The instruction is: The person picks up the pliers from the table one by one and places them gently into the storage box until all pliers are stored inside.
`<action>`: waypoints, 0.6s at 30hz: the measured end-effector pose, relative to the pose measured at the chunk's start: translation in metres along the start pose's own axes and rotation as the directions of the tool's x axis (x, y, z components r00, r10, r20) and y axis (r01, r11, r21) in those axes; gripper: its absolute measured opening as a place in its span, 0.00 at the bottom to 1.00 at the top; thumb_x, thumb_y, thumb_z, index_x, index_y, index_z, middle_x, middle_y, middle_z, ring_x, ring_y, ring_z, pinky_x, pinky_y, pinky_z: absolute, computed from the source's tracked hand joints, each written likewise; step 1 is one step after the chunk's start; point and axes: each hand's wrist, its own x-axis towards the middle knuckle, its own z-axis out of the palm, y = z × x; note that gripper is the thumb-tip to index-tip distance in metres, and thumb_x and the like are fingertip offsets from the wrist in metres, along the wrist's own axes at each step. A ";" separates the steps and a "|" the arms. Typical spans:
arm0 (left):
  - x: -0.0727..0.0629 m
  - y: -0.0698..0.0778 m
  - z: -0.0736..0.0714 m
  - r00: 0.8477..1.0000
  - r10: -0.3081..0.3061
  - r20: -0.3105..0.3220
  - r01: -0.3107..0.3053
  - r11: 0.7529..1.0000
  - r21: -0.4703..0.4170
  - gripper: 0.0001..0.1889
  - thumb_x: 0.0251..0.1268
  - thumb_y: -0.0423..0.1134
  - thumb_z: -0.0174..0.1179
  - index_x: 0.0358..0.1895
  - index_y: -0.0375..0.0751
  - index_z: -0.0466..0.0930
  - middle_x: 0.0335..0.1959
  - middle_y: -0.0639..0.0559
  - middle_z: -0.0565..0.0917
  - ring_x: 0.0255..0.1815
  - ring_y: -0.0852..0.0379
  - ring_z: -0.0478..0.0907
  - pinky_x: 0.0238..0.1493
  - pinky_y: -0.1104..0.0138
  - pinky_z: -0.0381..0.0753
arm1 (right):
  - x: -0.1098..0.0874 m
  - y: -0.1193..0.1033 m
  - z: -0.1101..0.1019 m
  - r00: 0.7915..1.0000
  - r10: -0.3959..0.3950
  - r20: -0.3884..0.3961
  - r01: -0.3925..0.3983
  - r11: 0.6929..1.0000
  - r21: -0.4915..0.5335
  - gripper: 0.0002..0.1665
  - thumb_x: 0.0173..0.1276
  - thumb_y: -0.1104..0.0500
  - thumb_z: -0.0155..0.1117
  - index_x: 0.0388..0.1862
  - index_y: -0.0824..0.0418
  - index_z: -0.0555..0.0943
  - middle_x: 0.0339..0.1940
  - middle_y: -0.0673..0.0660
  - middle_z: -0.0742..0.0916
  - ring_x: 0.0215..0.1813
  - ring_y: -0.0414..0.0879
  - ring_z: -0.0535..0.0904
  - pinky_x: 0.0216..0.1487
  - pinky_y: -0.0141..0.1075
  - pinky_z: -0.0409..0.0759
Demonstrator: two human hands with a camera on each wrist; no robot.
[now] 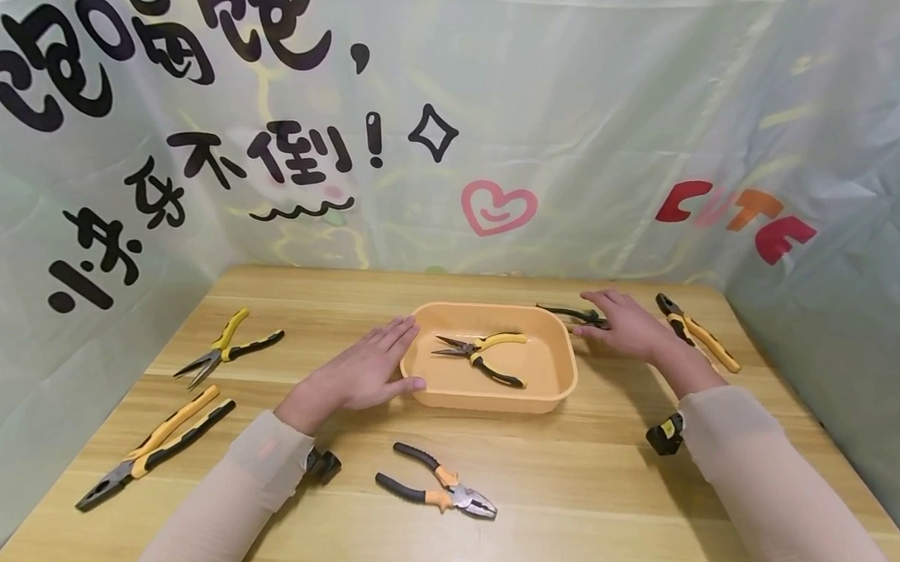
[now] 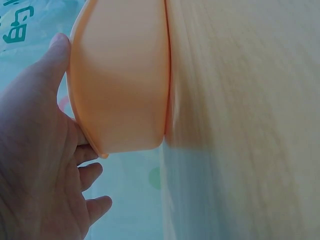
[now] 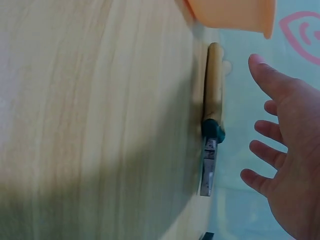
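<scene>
Tray [image 1: 490,403], orange, plastic, is my landmark; yellow-and-black pliers [image 1: 502,339] lie inside it, tips toward its left end. On my feed the left hand [image 1: 365,367] touches the tray's left end, fingers fairly straight, thumb spread wide of them at the near corner. Right hand [image 1: 627,324] I log as wide, fingers apart, holding nothing, just off the tray's far right corner. Green-necked pliers [image 3: 213,127] sit by that same corner, near the right hand; my right wrist view shows a gap between them. Rest, quickly: small yellow pliers [image 1: 222,353] well left of the tray, big long pliers [image 1: 137,462] left and nearer me, orange-and-black pliers [image 1: 451,497] in front, another pair [image 1: 684,322] well right. Table [image 1: 583,517] under everything, printed cloth [image 1: 603,154] behind the tray.
</scene>
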 end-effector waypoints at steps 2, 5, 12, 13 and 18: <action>0.000 0.000 0.001 1.000 0.003 -0.001 -0.003 1.000 -0.001 0.50 0.69 0.74 0.29 0.78 0.35 0.39 0.80 0.43 0.40 0.79 0.44 0.39 0.75 0.54 0.44 | 0.001 0.002 0.002 1.000 0.004 0.008 -0.004 1.000 -0.005 0.50 0.70 0.33 0.55 0.76 0.66 0.59 0.71 0.74 0.64 0.71 0.72 0.57 0.67 0.66 0.58; 0.000 0.000 0.002 1.000 0.005 0.002 -0.005 1.000 -0.005 0.51 0.68 0.74 0.28 0.78 0.34 0.39 0.80 0.43 0.39 0.79 0.45 0.37 0.76 0.54 0.43 | 0.002 0.005 0.005 1.000 0.012 0.010 -0.012 1.000 -0.012 0.51 0.69 0.32 0.55 0.75 0.67 0.59 0.71 0.74 0.64 0.70 0.72 0.57 0.66 0.66 0.58; -0.001 0.001 0.001 1.000 0.001 0.000 -0.001 1.000 -0.016 0.51 0.67 0.75 0.27 0.78 0.35 0.39 0.80 0.44 0.39 0.79 0.47 0.36 0.76 0.54 0.43 | 0.009 0.012 0.010 0.999 0.031 0.033 -0.031 0.999 -0.018 0.54 0.67 0.28 0.52 0.76 0.67 0.59 0.71 0.75 0.63 0.71 0.73 0.56 0.66 0.67 0.58; -0.001 0.001 0.001 1.000 0.001 -0.001 -0.001 1.000 -0.014 0.51 0.67 0.75 0.27 0.78 0.35 0.39 0.80 0.44 0.39 0.79 0.47 0.36 0.76 0.54 0.43 | 0.010 0.013 0.010 0.999 0.033 0.036 -0.032 0.999 -0.019 0.55 0.67 0.27 0.51 0.76 0.67 0.59 0.71 0.75 0.63 0.71 0.73 0.56 0.67 0.66 0.57; -0.001 0.000 0.000 1.000 -0.004 -0.003 0.004 1.000 -0.012 0.51 0.67 0.76 0.27 0.79 0.35 0.39 0.80 0.44 0.39 0.79 0.48 0.36 0.76 0.55 0.43 | 0.014 0.014 0.011 0.998 0.032 0.045 -0.031 0.999 -0.026 0.55 0.66 0.26 0.50 0.76 0.66 0.59 0.72 0.75 0.63 0.71 0.72 0.56 0.67 0.66 0.58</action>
